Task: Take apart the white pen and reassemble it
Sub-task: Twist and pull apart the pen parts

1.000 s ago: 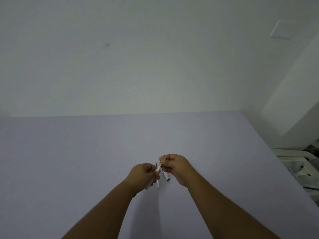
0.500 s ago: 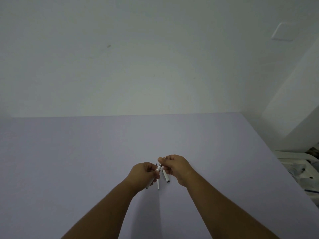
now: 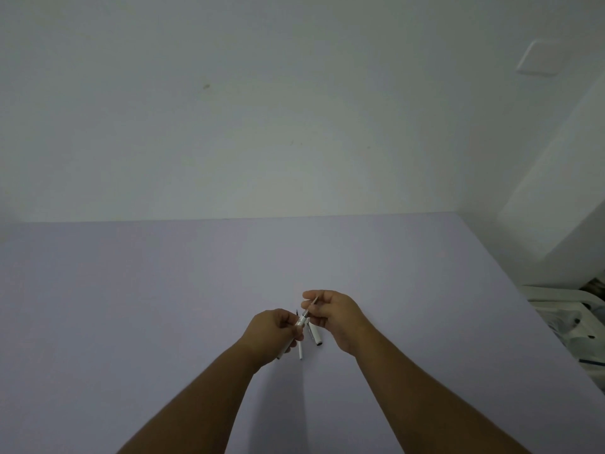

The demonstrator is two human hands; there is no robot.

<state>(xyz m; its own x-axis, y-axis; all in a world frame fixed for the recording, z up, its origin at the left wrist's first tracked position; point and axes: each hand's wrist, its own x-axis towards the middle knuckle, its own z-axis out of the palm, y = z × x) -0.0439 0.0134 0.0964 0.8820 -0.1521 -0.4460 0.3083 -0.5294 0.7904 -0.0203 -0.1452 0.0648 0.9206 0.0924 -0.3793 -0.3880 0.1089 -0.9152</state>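
My left hand (image 3: 273,332) grips the white pen barrel (image 3: 301,321), which slants up to the right above the table. My right hand (image 3: 330,311) pinches the thin refill (image 3: 313,303) that sticks out of the barrel's upper end. Below the hands two more white pen parts lie on the lavender table (image 3: 163,306): a slim white piece (image 3: 300,350) and a white cap with a dark end (image 3: 316,337). The barrel's lower end pokes out under my left palm.
A white wall rises behind the table's far edge. At the right, past the table's edge, stands a white plastic rack (image 3: 563,322) with a few small items in it.
My right hand has shifted slightly up and to the right, so more of the thin refill shows between the hands. My left hand has stayed nearly still.
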